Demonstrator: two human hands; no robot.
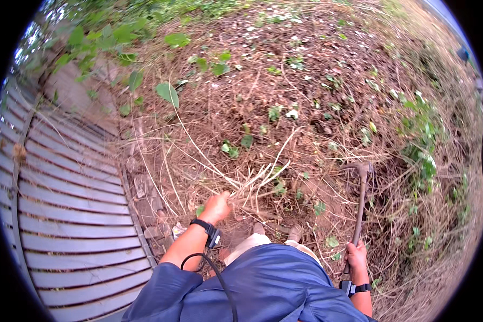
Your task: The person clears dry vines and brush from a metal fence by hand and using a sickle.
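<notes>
Head view, L hand: clamped on the near ends of thin pale dry stems; fingertips hard to make out.
Stems: mid-frame, fanning out fwd of the brown shoes.
R hand: wrapped round the lower end of a brown long-handled tool w/ curved head, head end pointing away from body.
Ground: brown dry stalks, dead lvs, some green lvs.
Far L: grey slatted panel.
Clothing: dark-blue shirt, black strap on ea. wrist.

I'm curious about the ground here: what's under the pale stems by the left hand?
Between the stems, brown litter and green leaves show. What lies directly beneath their densest part, by the left hand, is covered.
</notes>
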